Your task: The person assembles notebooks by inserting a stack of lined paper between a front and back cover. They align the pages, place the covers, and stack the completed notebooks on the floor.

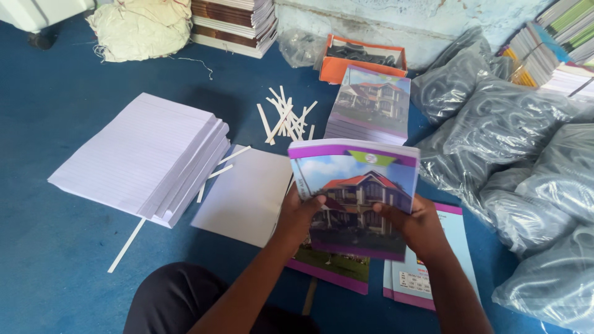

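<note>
Gripping a purple-edged house-picture notebook (pixel 359 185) upright, left hand (pixel 301 213) and right hand (pixel 413 221) clasp its sides.

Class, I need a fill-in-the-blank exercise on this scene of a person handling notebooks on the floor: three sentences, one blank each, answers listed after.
1. Both hands, left hand and right hand, hold a notebook whose cover shows a ____.
2. The stack of lined paper lies on a ____ floor.
3. The plastic bags lie to the person's ____.

Missing words: house; blue; right
</note>
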